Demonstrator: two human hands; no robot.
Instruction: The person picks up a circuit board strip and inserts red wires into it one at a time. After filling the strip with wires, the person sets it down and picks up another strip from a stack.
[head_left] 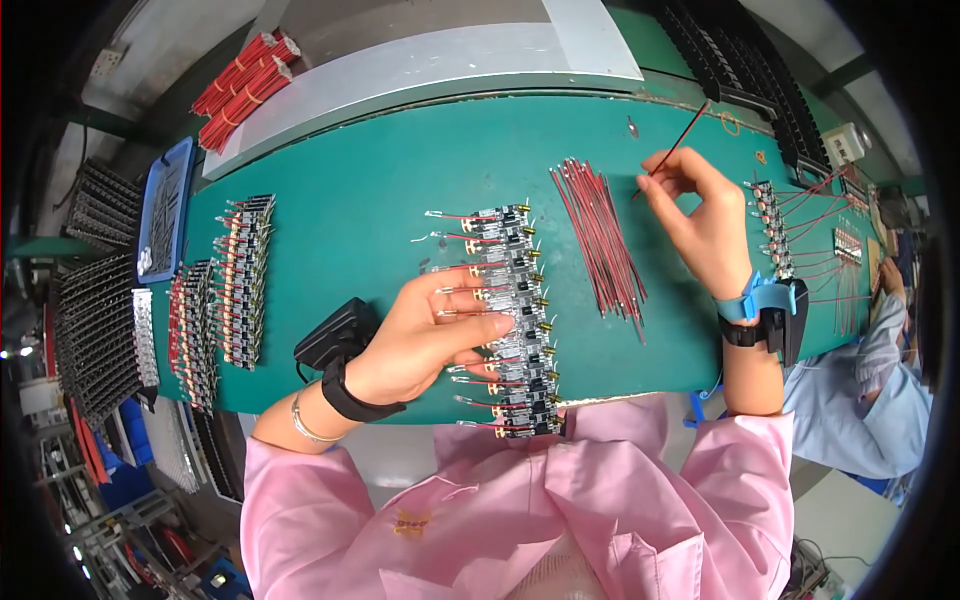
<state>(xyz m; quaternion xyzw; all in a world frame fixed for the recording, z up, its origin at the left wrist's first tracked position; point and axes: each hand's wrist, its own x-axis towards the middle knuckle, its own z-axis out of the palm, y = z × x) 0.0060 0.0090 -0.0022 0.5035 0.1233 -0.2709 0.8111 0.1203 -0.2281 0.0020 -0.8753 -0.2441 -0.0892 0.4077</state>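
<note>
My left hand [425, 335] grips a long strip of small circuit boards [520, 385] near its middle, thumb on top. Short red wires stick out from the strip's left side, and small metal tips line its right side. Up and to the right, my right hand [705, 205] pinches a single thin wire, dark and red [690, 128], between thumb and fingertips. Between the strip and that hand lies a loose bundle of dark red wires [600, 240] with bare tips.
More wired board strips [245, 285] lie on the green mat's left, beside a blue tray [165, 215]. Banded red wire bundles [245, 90] rest on a grey shelf [430, 65]. Wired boards [770, 230] stand at right, near a co-worker's sleeve [880, 345].
</note>
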